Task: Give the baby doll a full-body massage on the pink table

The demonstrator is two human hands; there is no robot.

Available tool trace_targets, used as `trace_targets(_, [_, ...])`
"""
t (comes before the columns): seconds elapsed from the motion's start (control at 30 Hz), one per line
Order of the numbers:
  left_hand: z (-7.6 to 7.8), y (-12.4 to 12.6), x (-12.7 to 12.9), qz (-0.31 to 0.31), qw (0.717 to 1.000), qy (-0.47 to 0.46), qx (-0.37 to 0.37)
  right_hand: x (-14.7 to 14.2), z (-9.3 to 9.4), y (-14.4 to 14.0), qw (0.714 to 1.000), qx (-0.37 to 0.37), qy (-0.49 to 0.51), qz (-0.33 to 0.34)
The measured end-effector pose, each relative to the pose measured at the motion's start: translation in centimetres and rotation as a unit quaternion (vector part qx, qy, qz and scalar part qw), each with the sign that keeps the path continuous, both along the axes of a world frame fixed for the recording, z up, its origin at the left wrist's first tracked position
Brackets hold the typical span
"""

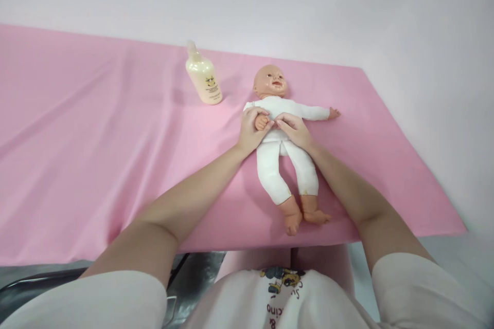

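A baby doll (287, 164) with a white cloth body lies on its back, its head away from me and its bare feet toward me. My left hand (250, 131) is curled round the doll's bent arm, with the doll's small fist (261, 122) showing between my fingers and thumb. Over the doll's belly, my right hand (295, 129) has its fingers drawn together in a pinch, close to my left thumb. Whatever lies between those fingertips is too small to make out. The doll's other arm (312, 112) stretches out to the right.
A pale yellow pump bottle (205, 79) stands upright to the left of the doll's head. Pink cloth (96, 139) with folds on its left side covers the table. The table's right edge (412, 149) slants toward me, and a white wall (239, 5) rises behind.
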State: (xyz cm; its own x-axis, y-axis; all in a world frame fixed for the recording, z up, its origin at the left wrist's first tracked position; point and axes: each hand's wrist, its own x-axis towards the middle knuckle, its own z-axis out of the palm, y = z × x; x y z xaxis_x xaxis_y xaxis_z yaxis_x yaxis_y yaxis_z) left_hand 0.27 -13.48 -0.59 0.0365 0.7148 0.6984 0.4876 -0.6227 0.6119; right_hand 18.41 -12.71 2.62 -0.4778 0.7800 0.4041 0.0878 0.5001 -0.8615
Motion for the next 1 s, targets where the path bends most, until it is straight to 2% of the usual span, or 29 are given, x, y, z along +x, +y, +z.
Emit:
trace_targets(0.1, [0.39,-0.22,0.17,-0.003,1.000,0.006,0.025,0.01,-0.12,0.11,1.000,0.001,-0.003,-0.005])
trace_targets(0.33, [0.55,-0.26,0.31,0.005,1.000,0.017,0.011,-0.05,0.03,-0.06,1.000,0.004,-0.007,-0.005])
trace_targets(1.0, [0.54,-0.50,0.13,-0.031,0.998,-0.051,-0.007,-0.02,0.21,-0.19,1.000,0.005,0.003,-0.001])
